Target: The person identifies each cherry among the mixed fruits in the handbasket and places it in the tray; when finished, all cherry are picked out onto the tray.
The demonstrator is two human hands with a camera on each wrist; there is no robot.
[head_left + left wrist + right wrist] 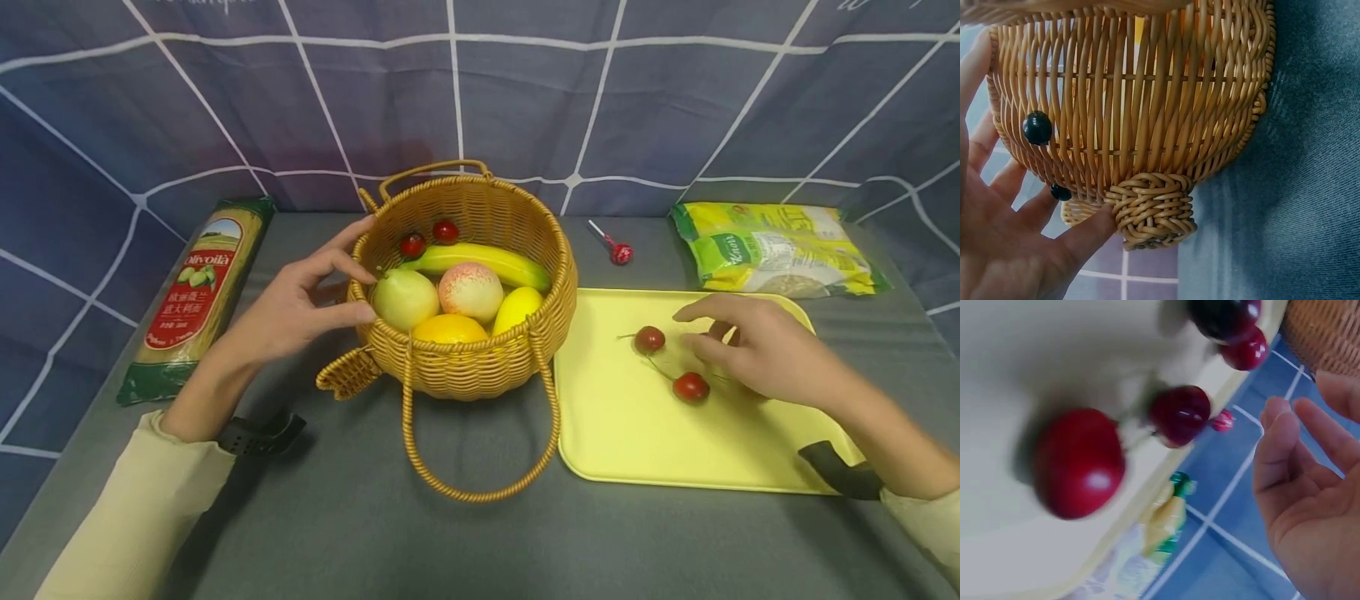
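Observation:
A wicker basket (457,367) holds a green pear (406,300), a peach (470,292), a banana (487,260), an orange fruit (450,330), a yellow fruit (517,310) and two cherries (446,232). My left hand (300,296) rests its spread fingers and thumb against the basket's left side; the left wrist view shows dark beads (1037,127) and a woven snout (1155,212) there. Over the yellow tray (637,442), my right hand (757,350) hovers with loosely bent fingers, holding nothing visible. Beside it lie two stemmed cherries (690,387). Several cherries (1080,464) appear in the right wrist view.
A spaghetti pack (202,292) lies at the left. Behind the tray are a red lollipop (620,253) and yellow-green food packets (780,250). The basket's front handle (480,497) lies over the grey tabletop. A blue checked cloth (525,100) hangs behind.

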